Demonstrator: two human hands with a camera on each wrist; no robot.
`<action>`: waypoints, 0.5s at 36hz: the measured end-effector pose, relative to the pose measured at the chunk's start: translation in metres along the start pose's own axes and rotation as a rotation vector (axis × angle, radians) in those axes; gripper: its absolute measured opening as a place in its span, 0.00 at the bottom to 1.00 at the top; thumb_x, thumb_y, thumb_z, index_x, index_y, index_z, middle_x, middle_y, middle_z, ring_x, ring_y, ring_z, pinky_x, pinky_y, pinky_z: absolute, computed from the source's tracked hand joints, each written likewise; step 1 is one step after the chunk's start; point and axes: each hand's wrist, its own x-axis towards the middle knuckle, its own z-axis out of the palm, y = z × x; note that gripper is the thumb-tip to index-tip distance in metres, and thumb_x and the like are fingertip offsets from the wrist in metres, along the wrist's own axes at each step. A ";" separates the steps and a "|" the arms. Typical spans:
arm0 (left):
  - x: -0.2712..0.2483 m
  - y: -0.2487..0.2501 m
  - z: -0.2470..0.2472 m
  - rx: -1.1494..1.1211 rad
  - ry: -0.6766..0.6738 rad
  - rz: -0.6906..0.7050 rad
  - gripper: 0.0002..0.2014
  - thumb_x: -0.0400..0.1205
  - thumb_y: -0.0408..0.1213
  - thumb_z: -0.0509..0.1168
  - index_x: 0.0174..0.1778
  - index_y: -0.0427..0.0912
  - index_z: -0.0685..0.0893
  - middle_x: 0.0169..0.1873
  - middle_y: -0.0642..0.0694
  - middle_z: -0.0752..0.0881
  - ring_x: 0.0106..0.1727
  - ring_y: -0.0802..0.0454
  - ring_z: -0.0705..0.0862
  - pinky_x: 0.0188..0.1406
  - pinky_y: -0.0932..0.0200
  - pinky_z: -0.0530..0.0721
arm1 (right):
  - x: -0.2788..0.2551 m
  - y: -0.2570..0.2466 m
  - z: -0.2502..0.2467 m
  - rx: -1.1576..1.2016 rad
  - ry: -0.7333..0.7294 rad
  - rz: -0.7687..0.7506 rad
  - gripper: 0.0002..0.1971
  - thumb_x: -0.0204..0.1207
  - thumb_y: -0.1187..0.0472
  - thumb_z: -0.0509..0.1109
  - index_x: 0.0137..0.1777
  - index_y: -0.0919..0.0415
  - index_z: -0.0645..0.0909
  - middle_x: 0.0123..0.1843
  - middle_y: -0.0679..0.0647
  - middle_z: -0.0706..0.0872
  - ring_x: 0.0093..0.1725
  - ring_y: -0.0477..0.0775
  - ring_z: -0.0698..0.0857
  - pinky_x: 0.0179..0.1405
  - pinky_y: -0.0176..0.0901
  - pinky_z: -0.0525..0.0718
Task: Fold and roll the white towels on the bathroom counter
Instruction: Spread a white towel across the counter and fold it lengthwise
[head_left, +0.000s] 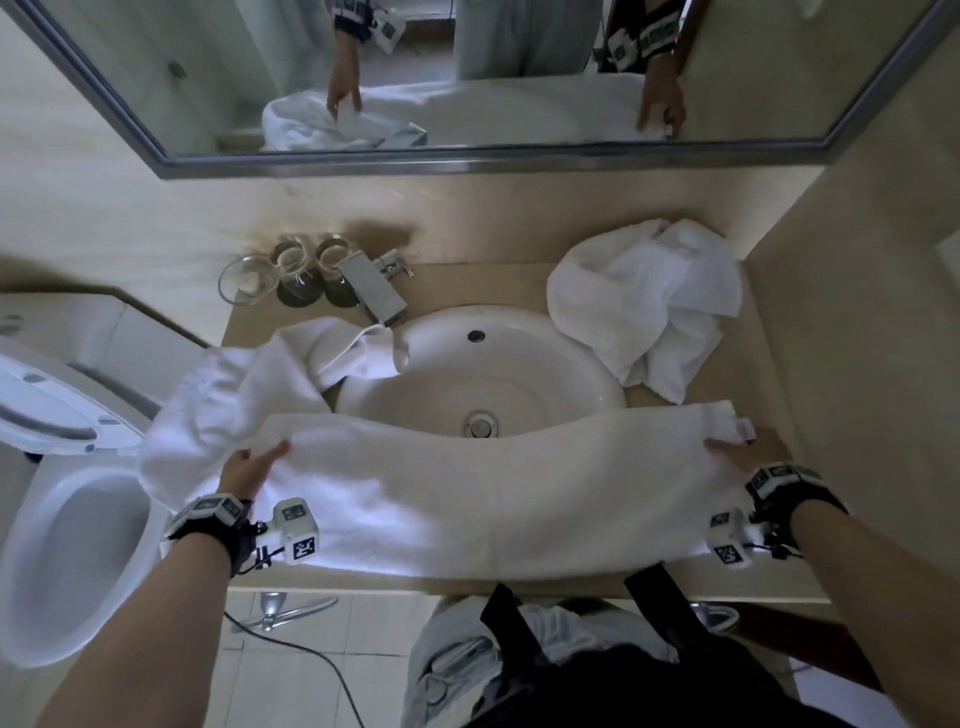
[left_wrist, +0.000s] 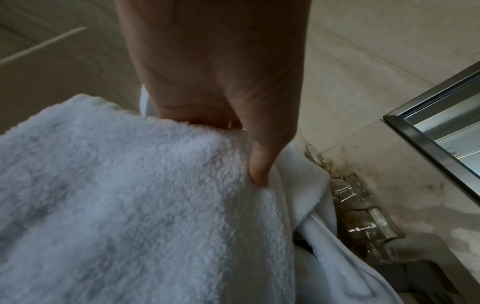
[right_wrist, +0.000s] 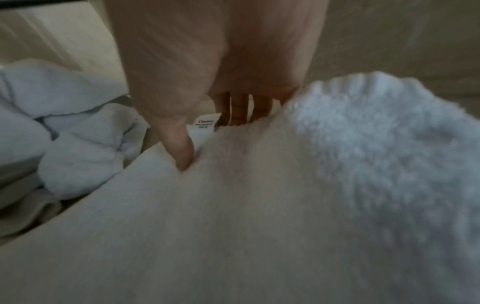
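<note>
A long white towel (head_left: 483, 488) lies stretched across the front of the counter and over the near edge of the sink (head_left: 519, 364). My left hand (head_left: 254, 465) pinches its left end, thumb on top (left_wrist: 259, 164), fingers hidden beneath. My right hand (head_left: 737, 452) pinches the right end by the label (right_wrist: 205, 123), thumb pressed into the terry (right_wrist: 182, 156). A second towel (head_left: 249, 384) lies bunched at the sink's left, partly under the stretched one. A third, crumpled towel (head_left: 649, 306) sits at the back right of the counter.
Three glasses (head_left: 291, 275) and a chrome tap (head_left: 374, 296) stand behind the sink at the left. A toilet (head_left: 72, 519) is close on the left. A mirror (head_left: 467, 78) hangs above, and a side wall (head_left: 857, 312) bounds the counter's right.
</note>
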 end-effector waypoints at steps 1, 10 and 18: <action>0.012 -0.007 -0.002 0.009 -0.019 -0.012 0.34 0.69 0.50 0.78 0.64 0.31 0.81 0.58 0.37 0.85 0.58 0.39 0.82 0.65 0.45 0.76 | -0.004 0.000 -0.002 -0.019 -0.024 0.011 0.34 0.74 0.54 0.73 0.79 0.56 0.67 0.73 0.57 0.76 0.56 0.65 0.83 0.44 0.46 0.77; 0.025 -0.020 -0.004 -0.084 -0.009 -0.018 0.32 0.64 0.46 0.81 0.63 0.36 0.84 0.59 0.39 0.87 0.62 0.38 0.83 0.69 0.39 0.77 | 0.010 0.011 -0.016 -0.199 -0.120 -0.074 0.35 0.75 0.53 0.69 0.81 0.54 0.62 0.70 0.66 0.76 0.56 0.66 0.80 0.54 0.50 0.78; 0.007 -0.029 -0.005 0.000 -0.186 -0.127 0.38 0.67 0.49 0.80 0.72 0.44 0.78 0.66 0.44 0.81 0.70 0.40 0.75 0.72 0.42 0.69 | 0.002 -0.021 -0.058 -0.273 0.053 -0.284 0.24 0.83 0.62 0.62 0.77 0.66 0.65 0.74 0.71 0.72 0.68 0.72 0.75 0.65 0.54 0.73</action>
